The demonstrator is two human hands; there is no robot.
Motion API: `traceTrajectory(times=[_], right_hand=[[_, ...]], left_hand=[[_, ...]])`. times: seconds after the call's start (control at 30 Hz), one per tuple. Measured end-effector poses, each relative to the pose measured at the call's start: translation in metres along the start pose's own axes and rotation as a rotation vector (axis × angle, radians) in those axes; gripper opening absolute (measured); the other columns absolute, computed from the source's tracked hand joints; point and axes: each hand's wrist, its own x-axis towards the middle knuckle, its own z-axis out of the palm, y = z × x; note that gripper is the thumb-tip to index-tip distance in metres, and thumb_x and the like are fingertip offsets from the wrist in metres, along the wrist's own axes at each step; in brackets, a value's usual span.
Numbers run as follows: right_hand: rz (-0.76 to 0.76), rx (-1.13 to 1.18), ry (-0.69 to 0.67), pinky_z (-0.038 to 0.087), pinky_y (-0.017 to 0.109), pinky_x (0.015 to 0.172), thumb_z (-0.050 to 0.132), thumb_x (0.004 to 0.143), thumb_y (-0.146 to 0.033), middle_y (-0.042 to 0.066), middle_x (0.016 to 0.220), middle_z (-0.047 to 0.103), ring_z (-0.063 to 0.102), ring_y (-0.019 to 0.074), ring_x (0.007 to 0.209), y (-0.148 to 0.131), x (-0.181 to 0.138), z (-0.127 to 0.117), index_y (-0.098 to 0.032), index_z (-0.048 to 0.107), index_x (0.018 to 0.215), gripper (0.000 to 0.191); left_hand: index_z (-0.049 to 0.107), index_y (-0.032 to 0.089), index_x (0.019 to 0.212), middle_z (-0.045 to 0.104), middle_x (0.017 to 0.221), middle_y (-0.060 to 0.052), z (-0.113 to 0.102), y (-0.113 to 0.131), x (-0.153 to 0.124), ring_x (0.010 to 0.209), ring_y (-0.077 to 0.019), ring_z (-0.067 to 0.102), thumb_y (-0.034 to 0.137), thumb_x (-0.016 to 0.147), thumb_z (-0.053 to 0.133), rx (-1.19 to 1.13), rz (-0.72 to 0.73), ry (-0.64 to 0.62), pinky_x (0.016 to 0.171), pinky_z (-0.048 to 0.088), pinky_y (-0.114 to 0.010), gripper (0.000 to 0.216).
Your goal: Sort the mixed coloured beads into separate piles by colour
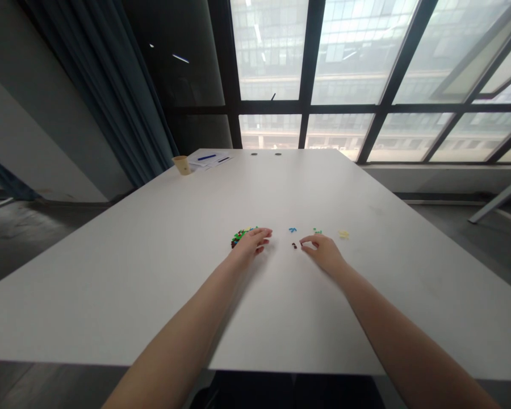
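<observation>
A mixed heap of tiny coloured pieces (pixel 239 234), mostly green with red, blue, yellow and dark brown, lies on the white table. My left hand (pixel 252 243) is over its right side and partly hides it; the fingers are loosely apart with nothing visible in them. My right hand (pixel 323 253) pinches a small dark brown piece between thumb and forefinger at the tabletop. Just left of those fingertips sit a few dark brown pieces (pixel 294 246). Beyond them are small groups of blue pieces (pixel 292 230), green pieces (pixel 317 231) and pale yellow pieces (pixel 344 234).
The white table (pixel 153 272) stretches away toward large windows. At its far left corner stand a tan paper cup (pixel 181 165) and some papers (pixel 208 161) with a blue pen (pixel 206 157) on them. Two dark round discs (pixel 278 154) show at the far edge.
</observation>
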Motion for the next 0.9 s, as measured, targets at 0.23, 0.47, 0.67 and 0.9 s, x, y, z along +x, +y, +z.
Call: traceTrajectory(times=[0.23,0.47,0.67,0.9], right_hand=[[0.031,0.017,-0.009,0.036,0.026,0.061,0.056,0.071,-0.033,0.003,0.070,0.061,0.048,0.0143,0.062,-0.001,0.003,0.007,-0.023,0.070,0.091,0.026],[0.009,0.090,0.024,0.029,0.024,0.052,0.048,0.073,-0.033,-0.002,0.052,0.047,0.038,0.0116,0.049,0.004,0.003,-0.002,-0.018,0.068,0.089,0.030],[-0.016,0.086,0.052,0.028,0.024,0.053,0.047,0.073,-0.033,-0.002,0.051,0.045,0.037,0.0113,0.049,0.000,0.003,-0.004,-0.017,0.069,0.086,0.030],[-0.020,0.101,0.055,0.030,0.024,0.053,0.046,0.073,-0.032,-0.001,0.054,0.048,0.040,0.0116,0.051,-0.002,0.001,-0.003,-0.017,0.069,0.084,0.030]], left_hand=[[0.062,0.017,0.090,0.063,0.091,-0.006,-0.006,0.006,0.001,0.075,-0.0136,0.056,0.037,0.069,0.056,0.257,0.218,0.108,0.062,0.039,-0.023,0.029],[0.066,0.019,0.086,0.064,0.091,-0.007,-0.027,0.030,0.001,0.082,-0.0177,0.056,0.022,0.075,0.046,1.005,0.460,0.257,0.074,0.042,-0.028,0.023],[0.069,0.022,0.084,0.062,0.097,-0.008,-0.026,0.029,-0.011,0.091,-0.0222,0.055,0.013,0.075,0.045,1.611,0.388,0.100,0.075,0.040,-0.031,0.028],[0.065,0.021,0.054,0.060,0.075,-0.006,-0.040,0.010,0.005,0.096,-0.0267,0.049,0.015,0.061,0.060,1.113,0.508,0.076,0.086,0.033,-0.035,0.011]])
